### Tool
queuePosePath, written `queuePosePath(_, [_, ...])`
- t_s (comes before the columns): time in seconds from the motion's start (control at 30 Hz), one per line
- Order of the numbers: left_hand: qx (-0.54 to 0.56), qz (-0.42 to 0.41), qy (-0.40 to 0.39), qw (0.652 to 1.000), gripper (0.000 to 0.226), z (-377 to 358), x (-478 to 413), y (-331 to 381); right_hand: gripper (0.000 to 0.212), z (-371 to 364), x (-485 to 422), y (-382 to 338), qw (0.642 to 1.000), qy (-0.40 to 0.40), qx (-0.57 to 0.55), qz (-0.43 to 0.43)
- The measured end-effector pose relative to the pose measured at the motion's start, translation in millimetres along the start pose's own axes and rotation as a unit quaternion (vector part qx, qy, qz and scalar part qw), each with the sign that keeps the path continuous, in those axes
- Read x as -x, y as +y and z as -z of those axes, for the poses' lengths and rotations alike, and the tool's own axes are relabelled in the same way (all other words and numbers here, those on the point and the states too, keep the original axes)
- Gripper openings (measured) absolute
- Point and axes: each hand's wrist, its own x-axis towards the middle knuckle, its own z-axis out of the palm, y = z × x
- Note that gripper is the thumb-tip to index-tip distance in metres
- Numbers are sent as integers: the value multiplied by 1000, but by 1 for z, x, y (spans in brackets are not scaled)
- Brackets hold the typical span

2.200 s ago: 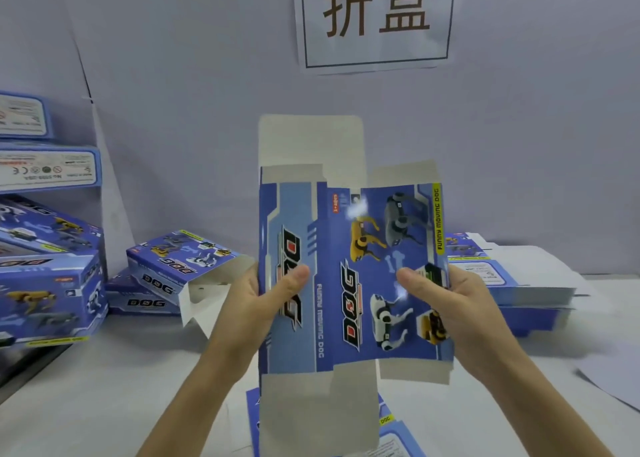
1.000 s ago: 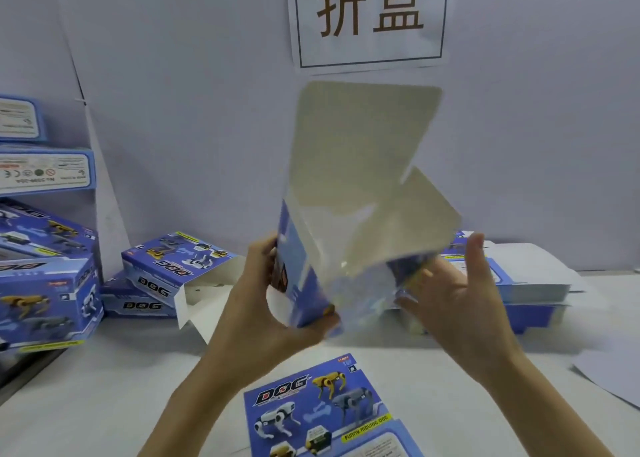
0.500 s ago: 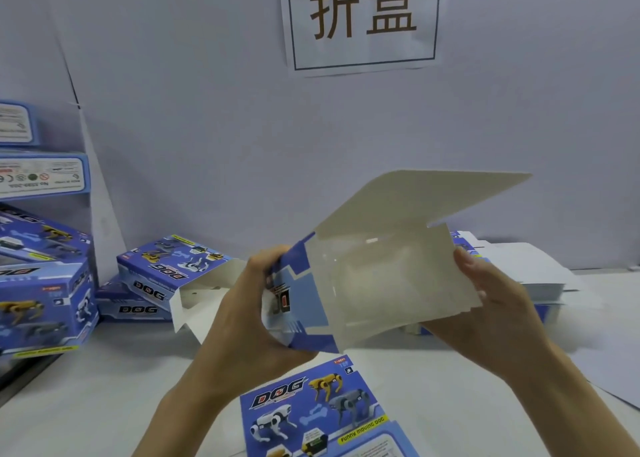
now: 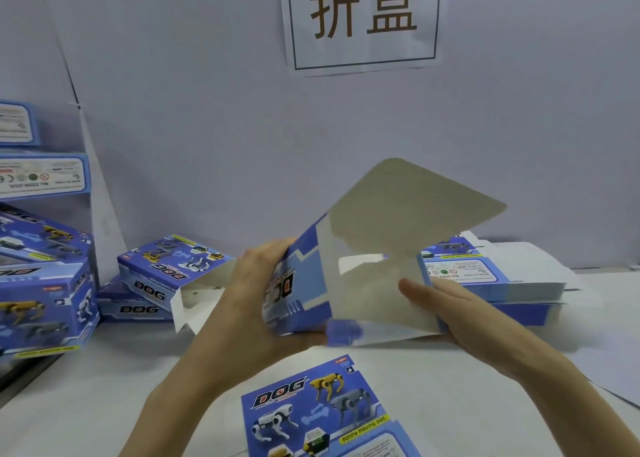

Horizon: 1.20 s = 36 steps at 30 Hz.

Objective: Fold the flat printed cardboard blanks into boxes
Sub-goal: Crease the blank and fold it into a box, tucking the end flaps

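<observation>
I hold a blue printed cardboard box blank (image 4: 304, 283) above the table, opened into a sleeve and lying on its side with its open end facing right. My left hand (image 4: 252, 301) grips its left end, fingers curled over the top edge. My right hand (image 4: 446, 304) is at the open end with straight fingers pressing a grey side flap inward. The big grey top flap (image 4: 412, 207) sticks up to the right. Another flat blank (image 4: 311, 408) with dog pictures lies on the table below.
A stack of flat blanks (image 4: 491, 276) lies at the right behind my right hand. Folded boxes (image 4: 45, 297) are piled at the left, and one half-open box (image 4: 173, 269) lies left of centre. A paper sign (image 4: 360, 17) hangs on the wall.
The blank went from flat and upright to an opened sleeve tipped on its side. My right hand moved to the open end and presses a side flap in.
</observation>
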Motion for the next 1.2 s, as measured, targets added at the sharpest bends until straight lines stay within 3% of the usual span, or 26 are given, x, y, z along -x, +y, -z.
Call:
queuePosePath(0.07, [22,65,-13,998,98,1,3,-2,26,-1,-7,3,995,79,57,16])
queuePosePath(0.17, [154,145,-79,974,107,-1,-2,11,27,-10,-10,0,977,186,99,28])
queuePosePath(0.2, [213,169,-87,958,103,-6,-9,14,31,-13,-10,-2,973,201,109,35])
queuePosePath(0.27, [305,126,-101,939,67,-6,1,16,38,-19,-8,-5,962,220,155,51])
queuePosePath(0.3, [318,124,-104,934,63,-8,7,13,40,-21,-7,-5,957,224,176,63])
queuePosePath(0.37, [275,156,-123,941,108,-12,0,16,40,-25,-6,-4,953,222,191,73])
queuePosePath(0.4, [254,214,-109,937,123,-14,-7,20,40,-27,-6,-4,953,222,190,76])
queuePosePath(0.43, [256,226,-114,933,123,-11,-5,20,40,-28,-7,-4,954,222,186,79])
queuePosePath(0.63, [258,259,-23,930,47,-10,-6,27,41,-36,-4,-5,952,199,195,122])
queuePosePath(0.73, [178,302,39,936,8,0,0,26,38,-45,-1,-5,950,163,226,141])
queuePosePath(0.83, [2,315,90,945,34,5,1,18,33,-56,1,-4,951,120,244,148])
queuePosePath(0.97, [-103,288,91,948,16,8,0,17,14,-58,0,-3,983,49,146,102])
queuePosePath(1.07, [-173,237,32,956,43,2,0,18,36,-56,-4,0,990,52,114,72])
queuePosePath(1.13, [-148,233,36,960,45,-1,-1,24,56,-56,-7,3,991,67,95,62])
queuePosePath(1.2, [-90,221,55,970,58,-3,-2,30,56,-54,-10,2,996,74,-1,39])
